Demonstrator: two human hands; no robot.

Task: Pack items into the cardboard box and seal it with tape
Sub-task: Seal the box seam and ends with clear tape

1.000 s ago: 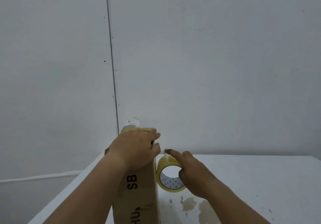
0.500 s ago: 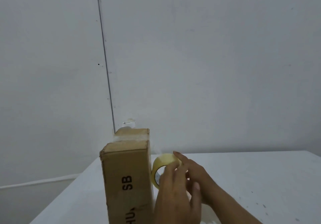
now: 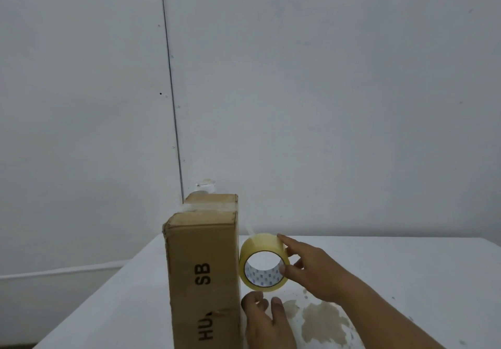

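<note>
— What does the box look like?
— It is brown and tall. It stands upright on the white desk, near the left edge and close to the white wall. Black letters, "SB" and "HU", run up its front. A clear strip of tape lies across its top.
— And the roll?
— It is yellowish and see-through. The inside is white with little blue marks. It is up on its edge, right against the right side of the box. A thin bit of tape goes from the roll up to the top right edge of the box.
— Who has it?
— The right hand. Its fingers grasp the roll, thumb on the front rim and one finger on top.
— And the left hand?
— It is under the roll, just beside the box. Its fingers are loosely bent, and I see nothing in them.
— How many things?
— One box, one roll, two hands. There are also brownish stains on the desk, near the hands.
</note>
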